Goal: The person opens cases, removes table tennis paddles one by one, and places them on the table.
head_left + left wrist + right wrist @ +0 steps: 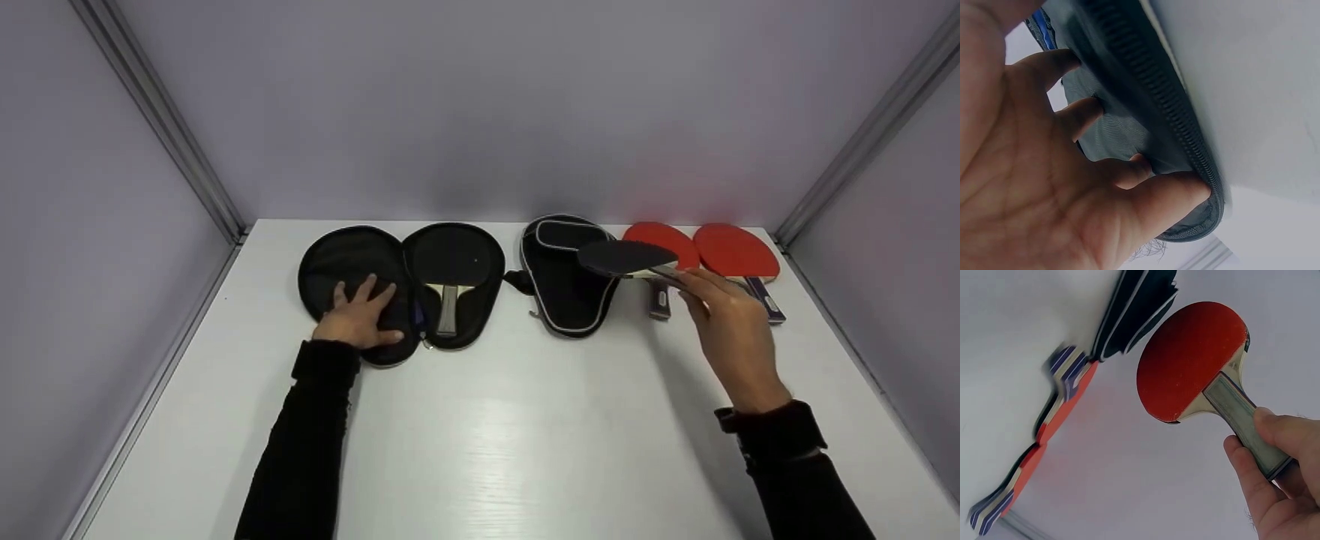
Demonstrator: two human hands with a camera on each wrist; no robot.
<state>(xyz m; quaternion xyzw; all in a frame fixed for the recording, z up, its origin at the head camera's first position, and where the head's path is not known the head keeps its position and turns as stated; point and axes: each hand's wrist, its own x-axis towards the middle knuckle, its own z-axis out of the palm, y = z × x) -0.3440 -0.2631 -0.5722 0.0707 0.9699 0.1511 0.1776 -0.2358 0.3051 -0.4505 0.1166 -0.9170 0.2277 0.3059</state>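
Observation:
My left hand [352,319] rests with spread fingers on the left half of an opened black zip case [345,255]. In the left wrist view its fingertips touch the dark fabric beside the zipper [1157,84]. A table tennis paddle [454,259], black side up, lies in the case's right half. My right hand [739,337] grips another paddle [619,257] by its handle, raised above the table. That held paddle's black side faces up in the head view; its red side [1193,363] shows in the right wrist view.
A second black case [574,300], with white piping and a front pocket, lies right of the opened one. Further right are two red-faced paddles, one [660,234] partly behind the held paddle, the other [735,251] beside it. Pale walls bound the white table [487,450].

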